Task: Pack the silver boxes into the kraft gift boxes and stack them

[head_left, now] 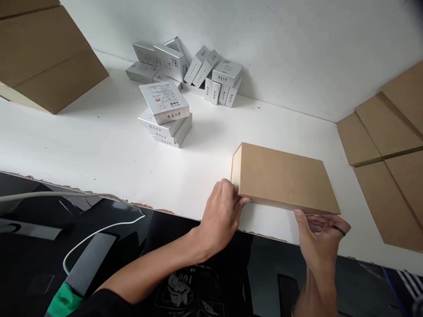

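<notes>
Brown box [287, 178] sits in our grip, left hand [220, 215] at eight o'clock, right hand [321, 241] at five, likely mid-positioning, next move calling for steady two-handed support.

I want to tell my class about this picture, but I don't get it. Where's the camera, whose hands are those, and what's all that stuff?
There's no robot here, just a person using two bare hands. The camera sits on their head, looking forward and down, so you see nearly what they see.

The left hand grips one end of a brown box, and the right hand holds its near edge towards the other end.

On the white table is a stack of silvery boxes, with a jumbled group of similar ones behind it by the wall. More brown boxes stand at the left and right.
</notes>
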Demonstrator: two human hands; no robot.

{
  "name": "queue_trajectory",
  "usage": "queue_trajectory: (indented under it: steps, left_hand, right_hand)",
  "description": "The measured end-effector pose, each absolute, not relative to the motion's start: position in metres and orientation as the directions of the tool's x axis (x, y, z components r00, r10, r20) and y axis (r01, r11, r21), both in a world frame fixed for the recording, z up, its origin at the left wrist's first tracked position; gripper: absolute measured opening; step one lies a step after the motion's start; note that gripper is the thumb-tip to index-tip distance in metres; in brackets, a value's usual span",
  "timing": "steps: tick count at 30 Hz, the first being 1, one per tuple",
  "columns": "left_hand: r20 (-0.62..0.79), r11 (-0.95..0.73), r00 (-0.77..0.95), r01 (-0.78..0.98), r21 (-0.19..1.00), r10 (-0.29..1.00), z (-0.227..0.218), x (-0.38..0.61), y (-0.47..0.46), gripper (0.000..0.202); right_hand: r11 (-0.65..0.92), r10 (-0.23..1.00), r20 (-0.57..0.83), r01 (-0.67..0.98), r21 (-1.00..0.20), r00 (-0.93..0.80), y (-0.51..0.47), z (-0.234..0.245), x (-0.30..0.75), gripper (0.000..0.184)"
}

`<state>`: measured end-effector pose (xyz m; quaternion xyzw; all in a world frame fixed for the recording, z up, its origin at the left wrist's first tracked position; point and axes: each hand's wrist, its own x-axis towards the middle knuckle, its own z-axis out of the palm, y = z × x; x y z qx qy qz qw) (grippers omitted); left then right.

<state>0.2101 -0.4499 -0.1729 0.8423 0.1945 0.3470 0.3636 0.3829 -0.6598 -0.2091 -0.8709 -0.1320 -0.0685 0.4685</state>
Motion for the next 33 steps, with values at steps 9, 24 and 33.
queue_trajectory:
  steps: [9,24,33]
  left_hand:
    - [0.45,-0.627,0.631,0.075,0.776,0.632,-0.176,0.207,-0.454,0.027]
    - [0.184,-0.346,0.733,0.075,0.935,0.654,-0.168,0.199,-0.448,0.037]
    - [0.149,-0.306,0.737,0.081,0.949,0.659,-0.168,0.197,-0.445,0.032]
  right_hand:
    - [-0.651,0.249,0.186,0.307,-0.695,0.95,-0.667,-0.203,0.382,0.056]
    - [-0.733,0.416,0.201,0.458,-0.504,0.887,-0.67,-0.206,0.389,0.056]
    - [-0.716,0.3,0.087,0.285,-0.637,0.95,-0.666,-0.204,0.388,0.05]
